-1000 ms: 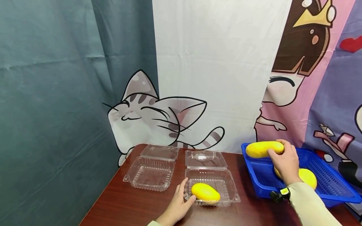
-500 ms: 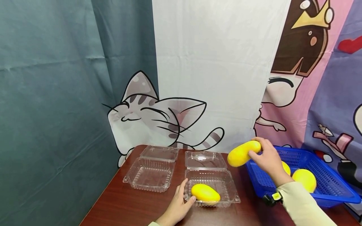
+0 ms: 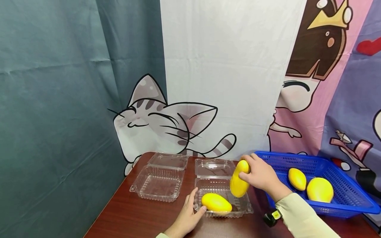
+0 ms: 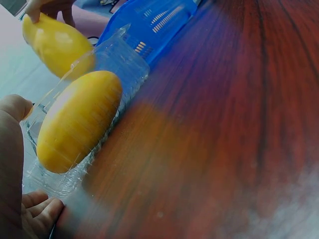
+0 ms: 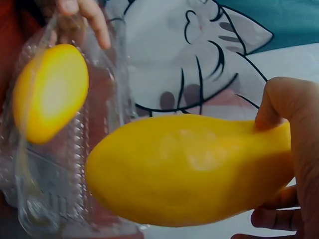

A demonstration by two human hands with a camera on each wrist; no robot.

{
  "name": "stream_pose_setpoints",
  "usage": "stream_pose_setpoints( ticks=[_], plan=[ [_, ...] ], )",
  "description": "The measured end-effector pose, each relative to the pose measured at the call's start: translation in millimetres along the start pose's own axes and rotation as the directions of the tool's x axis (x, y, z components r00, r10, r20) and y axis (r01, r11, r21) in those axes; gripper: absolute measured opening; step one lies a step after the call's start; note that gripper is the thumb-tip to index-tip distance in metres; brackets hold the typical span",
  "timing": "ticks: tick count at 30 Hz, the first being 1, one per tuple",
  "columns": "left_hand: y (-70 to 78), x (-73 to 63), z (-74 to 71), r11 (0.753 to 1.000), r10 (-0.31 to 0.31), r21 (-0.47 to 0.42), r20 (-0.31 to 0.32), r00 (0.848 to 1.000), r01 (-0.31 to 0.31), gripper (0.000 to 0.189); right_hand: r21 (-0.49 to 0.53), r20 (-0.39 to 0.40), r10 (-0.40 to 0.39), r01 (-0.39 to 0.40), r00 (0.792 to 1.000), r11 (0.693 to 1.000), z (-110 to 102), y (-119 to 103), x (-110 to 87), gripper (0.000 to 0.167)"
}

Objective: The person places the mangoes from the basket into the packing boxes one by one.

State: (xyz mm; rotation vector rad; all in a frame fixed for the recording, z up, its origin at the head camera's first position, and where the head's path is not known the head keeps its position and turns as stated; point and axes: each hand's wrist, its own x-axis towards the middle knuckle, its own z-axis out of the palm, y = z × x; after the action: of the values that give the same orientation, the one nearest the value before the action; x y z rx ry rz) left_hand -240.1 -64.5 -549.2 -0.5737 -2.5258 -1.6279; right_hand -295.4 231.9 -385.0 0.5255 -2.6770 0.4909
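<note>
A long yellow fruit point(image 3: 239, 180), narrower toward one end, is gripped near its upper end by my right hand point(image 3: 259, 173). It hangs tilted over the right side of a clear plastic container point(image 3: 244, 205) with its lid folded back. In the right wrist view, the fruit point(image 5: 184, 172) fills the middle, thumb and fingers round its narrow end. An oval yellow mango point(image 3: 216, 202) lies inside the container at the front left. My left hand point(image 3: 189, 213) holds the container's front left corner between thumb and fingers. The left wrist view shows the mango point(image 4: 79, 122) through the clear wall.
A blue plastic basket point(image 3: 342, 211) stands at the right, with a smaller yellow fruit point(image 3: 297, 179) and a rounder yellow fruit point(image 3: 319, 190) in it. Another open clear container point(image 3: 160, 185) is on the left of the brown table point(image 3: 125, 215). Printed curtains point(image 3: 238, 66) hang behind.
My right hand has carried the long yellow fruit leftward from above the basket to over the container, tipping it from lying flat to nearly upright. My left hand has stayed at the container.
</note>
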Motion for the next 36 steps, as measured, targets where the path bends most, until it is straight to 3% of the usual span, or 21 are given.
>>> stream_pose_setpoints(
  ticks=[12, 16, 27, 36],
  plan=[
    [1.9, -0.1, -1.3, 0.999, 0.037, 0.019, -0.015, 0.999, -0.037, 0.076, -0.176, 0.149, 0.014, 0.012, 0.989, 0.984, 45, -20, -0.8, 0.061],
    [1.0, 0.0, -0.6, 0.999, 0.042, 0.016, -0.013, 0.999, -0.041, 0.074, -0.154, 0.151, 0.029, -0.006, 0.988, 0.988, 57, -24, -0.2, 0.06],
    [-0.5, 0.4, -2.0, 1.0, 0.018, 0.024, -0.007, 1.0, -0.018, 0.075, -0.049, 0.06, 0.063, -0.06, 0.996, 0.997, 104, -22, -4.4, 0.062],
    [-0.9, 1.6, -0.7, 1.0, -0.006, 0.029, 0.001, 1.0, 0.006, 0.076, -0.008, 0.074, 0.082, -0.082, 0.994, 0.997, 120, -18, -5.0, 0.056]
  ],
)
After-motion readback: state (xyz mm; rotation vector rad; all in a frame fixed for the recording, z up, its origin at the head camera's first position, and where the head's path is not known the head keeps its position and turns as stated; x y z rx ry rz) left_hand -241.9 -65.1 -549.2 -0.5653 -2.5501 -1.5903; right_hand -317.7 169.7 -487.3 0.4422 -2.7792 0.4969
